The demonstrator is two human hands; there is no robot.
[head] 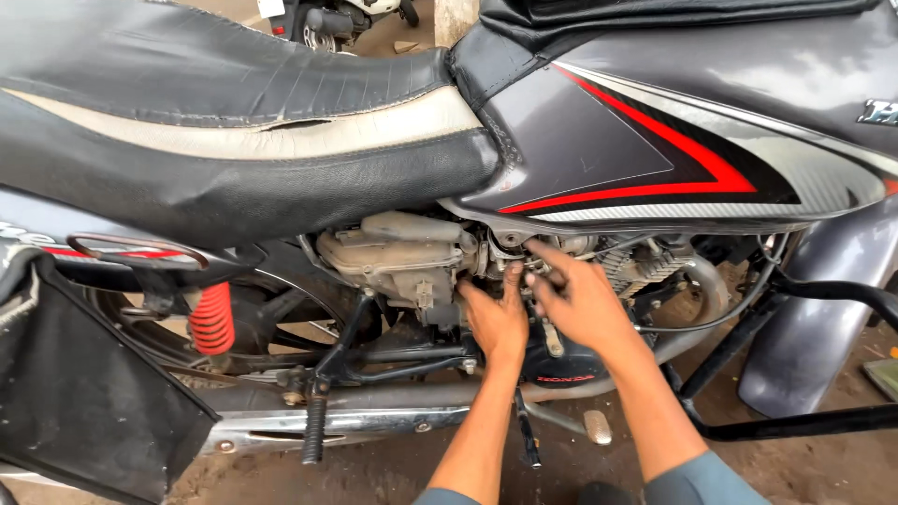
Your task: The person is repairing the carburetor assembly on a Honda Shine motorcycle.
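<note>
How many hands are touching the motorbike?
2. The left hand presses on the engine under the seat. The right hand reaches in beside it, fingertips up under the tank.

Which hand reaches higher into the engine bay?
The right hand: its index finger points up under the tank, while the left hand sits lower beside the dusty air box.

Black seat (pixel 234 122) (torn along its pale stripe), red spring (pixel 212 318), chrome exhaust (pixel 346 421), grey tank (pixel 692 131)
</note>
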